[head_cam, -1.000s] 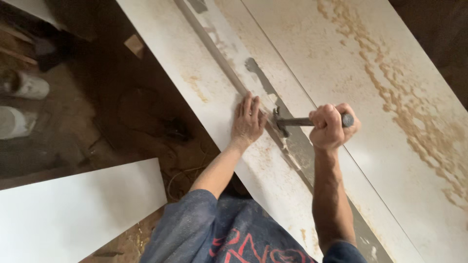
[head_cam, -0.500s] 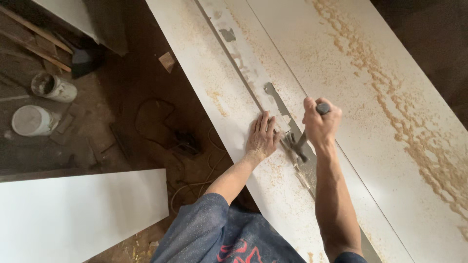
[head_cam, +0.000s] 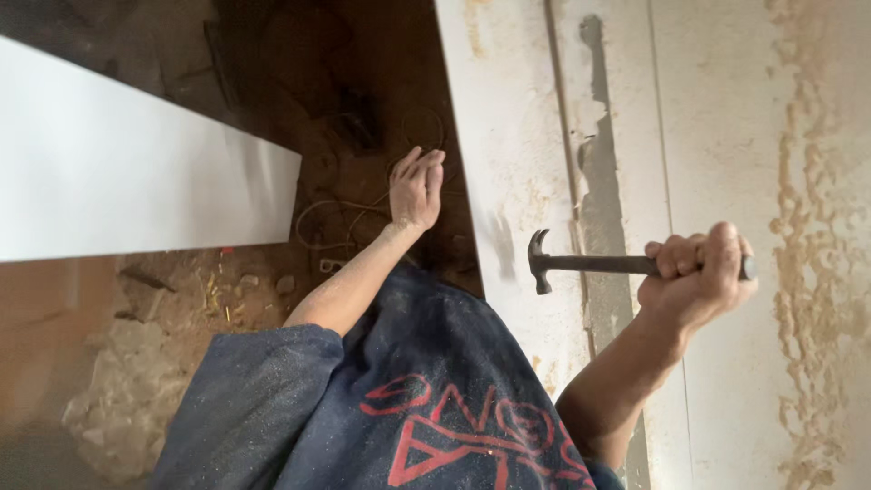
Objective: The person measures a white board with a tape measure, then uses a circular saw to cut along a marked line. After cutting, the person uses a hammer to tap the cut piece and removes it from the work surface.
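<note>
Steel claw hammer [head_cam: 581,264] was lifted clear of the white panel [head_cam: 517,136], our right hand [head_cam: 697,277] fisted round its handle; half a second before, it sat at the groove. Our left hand [head_cam: 415,188] (empty, fingers loose) had left the panel.

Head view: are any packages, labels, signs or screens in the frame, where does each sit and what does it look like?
No package, label, sign or screen shows.
Only print: red block lettering on the person's dusty blue shirt, bottom centre.
White board, upper left: blank, rectangular.
Large dusty white panel, right: unmarked, under the hammer held in the right hand.
</note>
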